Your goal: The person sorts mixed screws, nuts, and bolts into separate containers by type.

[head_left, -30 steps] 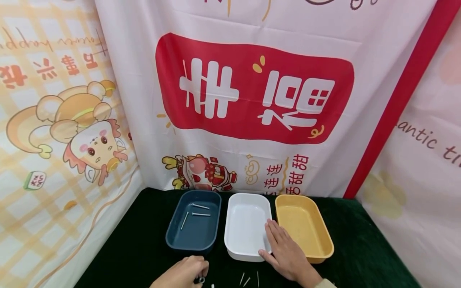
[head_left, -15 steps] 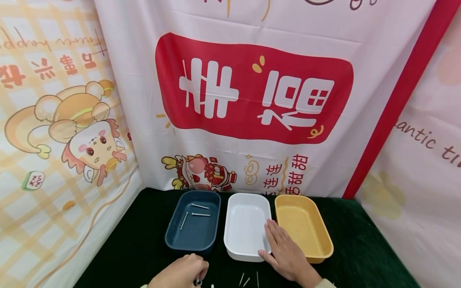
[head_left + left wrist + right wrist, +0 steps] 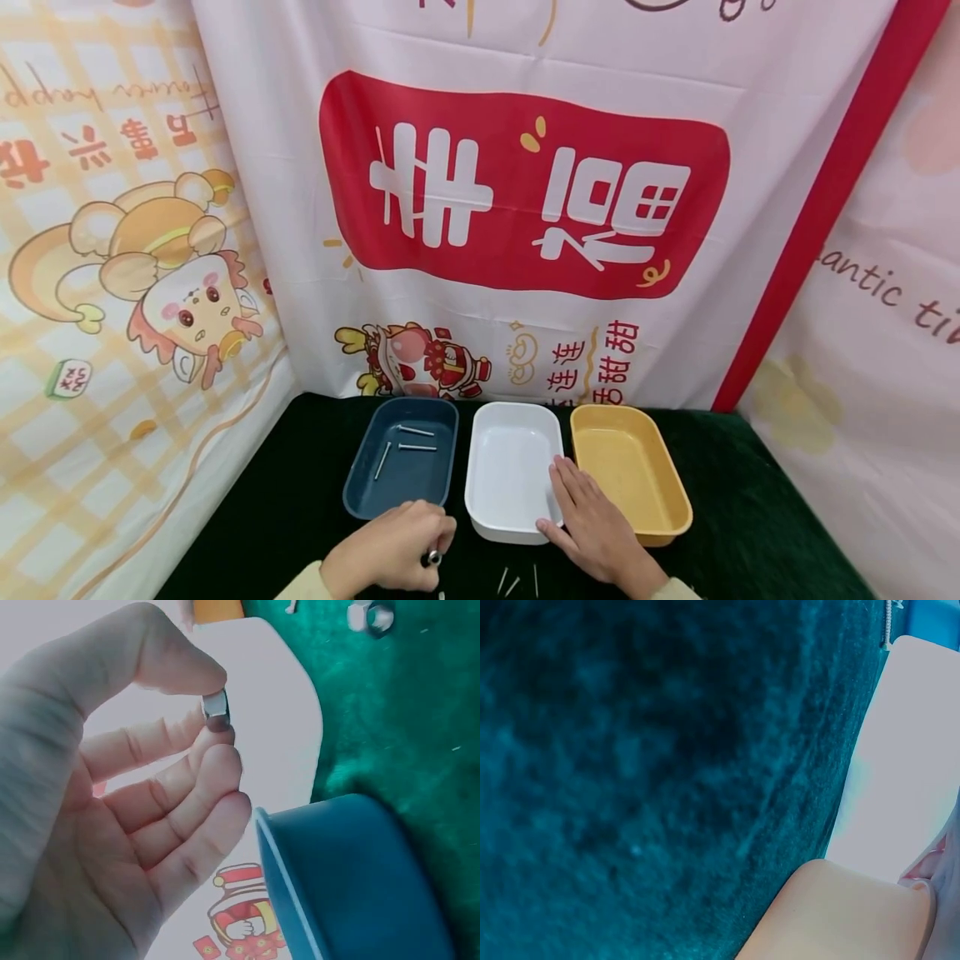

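Observation:
Between the thumb and fingertips of my left hand I pinch a shiny metal hex nut. That hand is just in front of the blue tray and covers part of its near edge. Inside the blue tray lie bolts. My right hand has straight fingers and rests along the right rim of the white tray, beside the yellow tray. Another nut lies on the green cloth in the left wrist view.
Thin screws lie on the dark green cloth in front of the white tray. Printed fabric hangs behind the trays. At the left, a patterned cloth forms a side wall.
My left hand has lifted and moved forward and a little right, toward the blue tray, with the nut in its grip. My right hand stays in place.

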Available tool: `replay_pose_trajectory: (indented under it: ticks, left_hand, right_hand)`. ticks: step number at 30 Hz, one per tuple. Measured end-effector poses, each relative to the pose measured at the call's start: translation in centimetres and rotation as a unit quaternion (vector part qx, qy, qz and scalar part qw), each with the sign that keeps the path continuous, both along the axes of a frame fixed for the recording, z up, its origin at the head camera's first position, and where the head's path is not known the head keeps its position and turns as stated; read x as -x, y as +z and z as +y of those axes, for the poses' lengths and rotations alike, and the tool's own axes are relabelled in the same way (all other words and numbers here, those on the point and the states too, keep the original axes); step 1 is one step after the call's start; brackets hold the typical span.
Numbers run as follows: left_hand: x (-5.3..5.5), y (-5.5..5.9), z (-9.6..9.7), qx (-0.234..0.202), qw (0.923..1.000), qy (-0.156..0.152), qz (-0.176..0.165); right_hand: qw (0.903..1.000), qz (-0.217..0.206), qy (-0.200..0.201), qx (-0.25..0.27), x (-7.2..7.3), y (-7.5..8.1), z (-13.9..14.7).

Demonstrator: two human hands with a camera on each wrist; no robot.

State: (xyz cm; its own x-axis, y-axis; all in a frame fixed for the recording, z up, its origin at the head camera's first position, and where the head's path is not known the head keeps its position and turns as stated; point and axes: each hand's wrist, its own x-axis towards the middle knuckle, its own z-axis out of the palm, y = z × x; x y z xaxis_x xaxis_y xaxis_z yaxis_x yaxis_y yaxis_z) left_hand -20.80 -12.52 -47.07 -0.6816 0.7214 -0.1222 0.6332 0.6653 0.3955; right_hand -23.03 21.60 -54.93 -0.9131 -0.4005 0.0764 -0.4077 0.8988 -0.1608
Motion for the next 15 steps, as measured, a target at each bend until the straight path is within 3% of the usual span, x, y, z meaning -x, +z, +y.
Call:
replay_pose_trajectory:
  ticks: [7, 15]
  left_hand:
    - [1.7, 0.8, 1.7, -0.023, 0.9995, 0.001, 0.023]
    - [4.3, 0.8, 3.8, -0.03, 0.9976, 0.016, 0.06]
  right_hand:
    - [1.0, -0.006, 0.0, 0.008, -0.1, -0.1, -0.1]
    - [1.0, -0.001, -0.001, 0.008, 0.0, -0.1, -0.1]
